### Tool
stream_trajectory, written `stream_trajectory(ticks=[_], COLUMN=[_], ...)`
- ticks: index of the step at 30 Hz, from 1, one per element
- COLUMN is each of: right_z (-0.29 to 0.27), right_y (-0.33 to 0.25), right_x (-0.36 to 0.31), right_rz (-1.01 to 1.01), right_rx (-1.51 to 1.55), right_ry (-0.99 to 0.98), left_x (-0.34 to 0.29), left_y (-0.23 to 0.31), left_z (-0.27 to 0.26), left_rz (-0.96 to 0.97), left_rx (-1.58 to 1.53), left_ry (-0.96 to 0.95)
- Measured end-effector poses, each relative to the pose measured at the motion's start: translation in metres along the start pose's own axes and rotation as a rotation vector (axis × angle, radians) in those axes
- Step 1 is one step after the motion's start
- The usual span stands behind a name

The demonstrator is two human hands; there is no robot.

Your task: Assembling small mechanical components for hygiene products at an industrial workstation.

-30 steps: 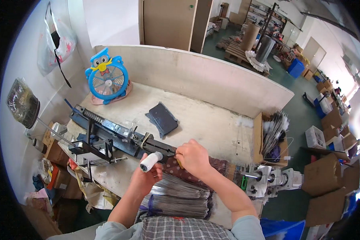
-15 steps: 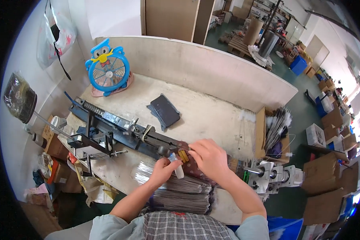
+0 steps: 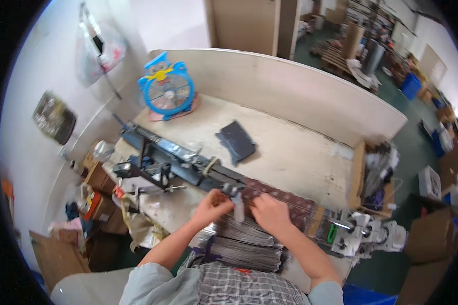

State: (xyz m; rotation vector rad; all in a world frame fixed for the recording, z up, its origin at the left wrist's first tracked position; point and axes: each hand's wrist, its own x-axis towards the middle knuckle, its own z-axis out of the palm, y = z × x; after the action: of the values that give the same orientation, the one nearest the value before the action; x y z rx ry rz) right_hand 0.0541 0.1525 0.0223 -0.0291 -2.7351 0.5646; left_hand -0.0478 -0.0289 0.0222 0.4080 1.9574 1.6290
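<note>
My left hand [image 3: 213, 206] is closed, its fingertips pinched together beside a round grey knob [image 3: 227, 188] on a long dark metal bench fixture [image 3: 175, 161]. Between my hands a whitish, translucent bottle-shaped piece [image 3: 238, 209] points down toward me. To its right, my right hand [image 3: 270, 211] has its fingers curled together over the edge of a brown dotted cloth [image 3: 290, 206]. Whatever either hand pinches is too small and blurred to make out. Bundles of thin grey metal wires [image 3: 247, 246] lie just below my hands at the table's near edge.
A dark flat packet [image 3: 236, 142] and a blue cartoon-shaped fan [image 3: 168, 94] stand on the table [image 3: 295, 152] behind the fixture. At right are a silver clamp-like mechanism [image 3: 364, 231] and a carton of wires [image 3: 376, 173]. A low partition [image 3: 295, 91] borders the far side.
The whole view has shifted, with the scene now farther right and blurred. My left hand has come off the whitish piece to its left; a yellow piece between my hands no longer shows.
</note>
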Motion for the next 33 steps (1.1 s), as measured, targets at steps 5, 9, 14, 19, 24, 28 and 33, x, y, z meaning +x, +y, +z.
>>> stream_trajectory(ticks=[5, 9, 14, 19, 24, 28, 33], right_z=[-0.023, -0.026, -0.042, -0.079, -0.087, -0.085, -0.093], right_y=[-0.003, -0.006, -0.012, -0.018, 0.006, 0.012, 0.022], right_x=[-0.005, -0.002, -0.004, -0.007, 0.005, 0.0, -0.017], right_rz=[0.02, 0.029, 0.042, 0.011, 0.113, 0.311, 0.316], right_rx=[0.064, 0.077, 0.099, 0.126, 0.106, 0.347, 0.371], right_ry=[-0.012, -0.079, -0.153, -0.013, 0.113, 0.098, 0.102], left_x=[-0.006, -0.016, -0.01, -0.009, -0.029, -0.009, 0.002], left_y=[-0.082, -0.056, -0.068, -0.053, -0.002, 0.017, 0.013], left_z=[-0.115, -0.122, -0.125, -0.088, 0.021, 0.083, 0.104], left_rz=[-0.192, -0.33, -0.276, -0.128, -0.127, -0.05, 0.017], left_rx=[-0.933, -0.857, -0.843, -0.656, -0.625, -0.639, -0.565], left_ry=[0.076, 0.374, 0.443, 0.579, 0.043, -0.148, -0.192])
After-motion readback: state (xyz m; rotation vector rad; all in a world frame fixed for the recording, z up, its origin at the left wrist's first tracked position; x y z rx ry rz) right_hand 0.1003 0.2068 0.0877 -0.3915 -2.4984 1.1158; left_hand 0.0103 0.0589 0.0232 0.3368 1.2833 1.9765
